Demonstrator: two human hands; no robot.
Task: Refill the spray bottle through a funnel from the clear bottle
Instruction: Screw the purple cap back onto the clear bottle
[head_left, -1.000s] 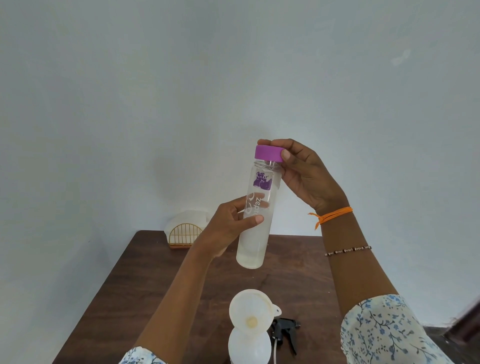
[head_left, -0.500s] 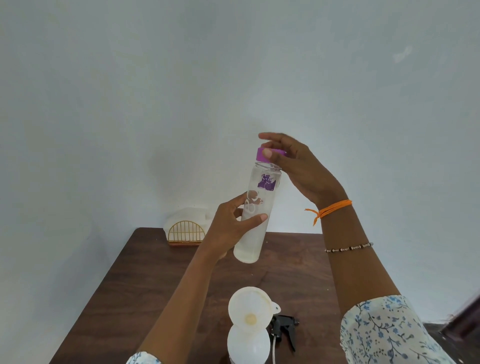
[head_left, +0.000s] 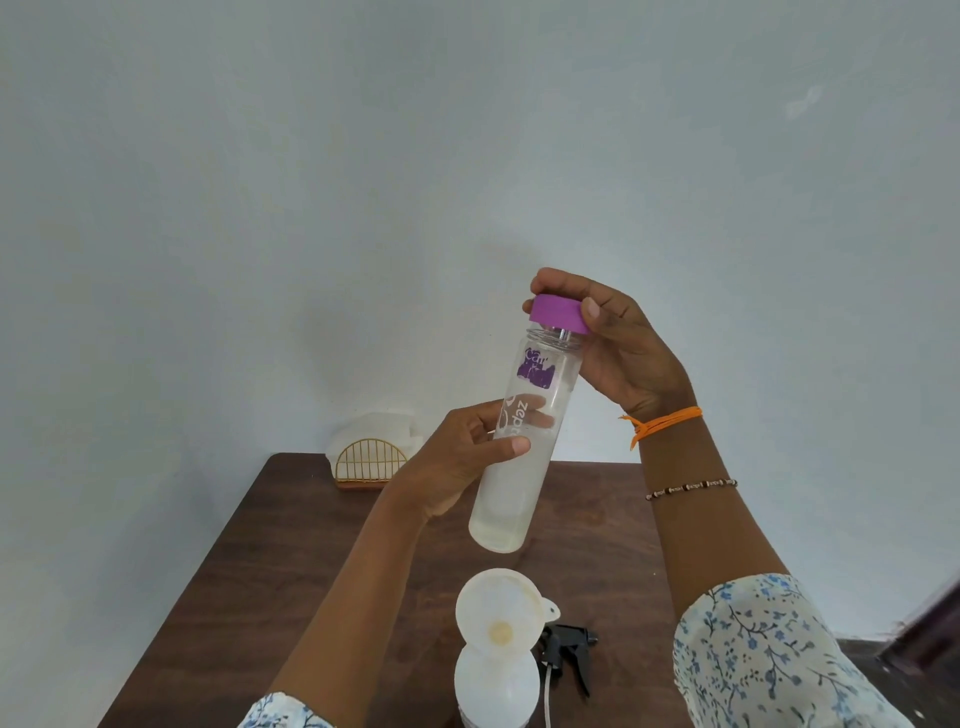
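Left hand (head_left: 457, 457) wrapped around the middle of the clear bottle (head_left: 524, 441), thumb across the front, fingers curled behind and seen through the plastic. Right hand (head_left: 618, 348) up at the top, fingertips and thumb pinching the purple cap (head_left: 558, 313) from above and the side. Both hands closed on something, then: left on the body, right on the cap. Cap looks lifted a little off the neck, with bare threads showing beneath it; whether fully free of the threads, cannot tell.

Bottle held in the air above the table (head_left: 260, 571), long axis near upright, top leaning slightly to the right, base lowest. Cloudy liquid filling roughly the lower half.

Directly below the bottle's base and nearer the body: white funnel (head_left: 498, 610), mouth up, seated in the neck of the white spray bottle (head_left: 496, 686) at the bottom edge of view. Clear gap between base and funnel rim. Probably the step in hand: uncapping, pouring not yet begun. Pour would call for tipping the mouth down toward the funnel, the left hand doing the carrying.

Just right of the funnel, black trigger sprayer head (head_left: 566, 647) lying on the table. At the far edge, a gold wire holder (head_left: 371, 462) with white paper.
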